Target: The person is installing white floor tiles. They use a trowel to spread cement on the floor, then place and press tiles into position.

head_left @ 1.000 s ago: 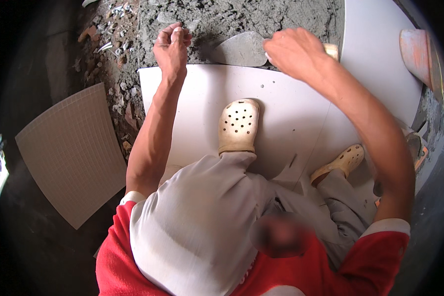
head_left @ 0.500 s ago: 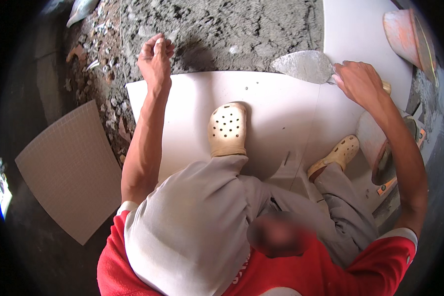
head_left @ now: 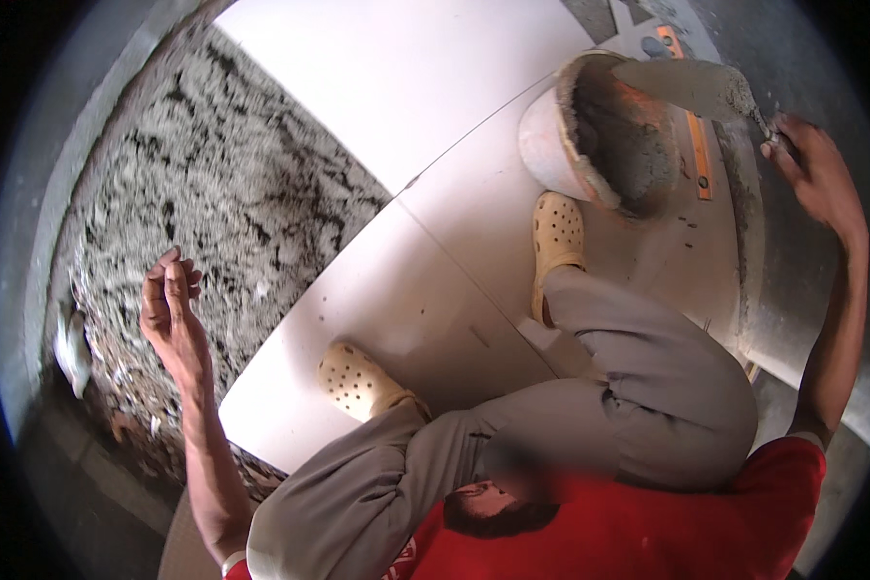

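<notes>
My right hand [head_left: 814,174] grips the handle of a pointed trowel [head_left: 696,85], whose grey blade reaches over the far rim of a tilted mortar bucket [head_left: 543,145]. Whether the blade touches the bucket I cannot tell. Grey mortar [head_left: 633,155] lines the bucket's inside. Over on the left, my left hand [head_left: 172,314] hangs above a rough bed of spread mortar [head_left: 232,193], its fingers curled in toward the thumb and nothing visible in them.
Large white tiles [head_left: 396,87] border the mortar bed. An orange spirit level [head_left: 698,159] lies beyond the bucket. My feet, in yellow clogs [head_left: 559,232], stand on the tiles. A pale bag-like thing [head_left: 72,350] lies among rubble at the left edge.
The view has turned to the right. My right hand has carried the trowel from the mortar bed's edge over to the bucket. My left hand stays curled above the mortar.
</notes>
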{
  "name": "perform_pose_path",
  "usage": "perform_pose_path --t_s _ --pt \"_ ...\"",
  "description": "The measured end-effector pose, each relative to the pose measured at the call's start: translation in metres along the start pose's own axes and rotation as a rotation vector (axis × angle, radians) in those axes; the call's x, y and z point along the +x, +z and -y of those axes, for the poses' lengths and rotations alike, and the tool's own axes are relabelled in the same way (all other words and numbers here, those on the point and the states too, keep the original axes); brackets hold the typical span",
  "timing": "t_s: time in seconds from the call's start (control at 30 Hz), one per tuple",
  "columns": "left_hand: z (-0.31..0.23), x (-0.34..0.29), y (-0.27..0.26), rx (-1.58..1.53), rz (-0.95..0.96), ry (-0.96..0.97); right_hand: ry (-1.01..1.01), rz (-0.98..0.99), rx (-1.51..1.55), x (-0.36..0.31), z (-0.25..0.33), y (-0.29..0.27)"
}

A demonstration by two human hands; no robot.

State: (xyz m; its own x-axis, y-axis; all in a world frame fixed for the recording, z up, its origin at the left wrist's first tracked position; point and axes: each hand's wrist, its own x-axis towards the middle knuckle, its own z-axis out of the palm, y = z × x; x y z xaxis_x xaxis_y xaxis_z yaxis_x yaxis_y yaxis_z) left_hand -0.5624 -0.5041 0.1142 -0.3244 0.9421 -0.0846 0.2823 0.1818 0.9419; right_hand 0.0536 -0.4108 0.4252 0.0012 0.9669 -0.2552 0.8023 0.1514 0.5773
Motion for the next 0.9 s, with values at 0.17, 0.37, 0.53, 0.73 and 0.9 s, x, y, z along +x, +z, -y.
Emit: perform_pose_path --t_s 0.17,0.37,0.53,0.73,0.9 --pt "-0.094 0.018 0.053 0.100 0.508 0.162 0.089 0.177 -0.191 0.020 -0.011 0.026" --pt "-0.152 0.022 0.136 0.270 0.962 0.538 0.071 0.033 0.148 -0.036 0.017 0.035" --pt "-0.155 -0.008 0.220 0.261 1.132 0.982 0.197 0.166 0.402 -0.084 0.029 0.057" --pt "-0.157 -0.021 0.287 0.187 0.750 0.845 0.357 0.228 0.373 -0.078 0.026 0.105" --pt "-0.156 -0.003 0.329 -0.122 0.938 -0.066 0.284 0.184 0.190 -0.061 0.003 0.139"
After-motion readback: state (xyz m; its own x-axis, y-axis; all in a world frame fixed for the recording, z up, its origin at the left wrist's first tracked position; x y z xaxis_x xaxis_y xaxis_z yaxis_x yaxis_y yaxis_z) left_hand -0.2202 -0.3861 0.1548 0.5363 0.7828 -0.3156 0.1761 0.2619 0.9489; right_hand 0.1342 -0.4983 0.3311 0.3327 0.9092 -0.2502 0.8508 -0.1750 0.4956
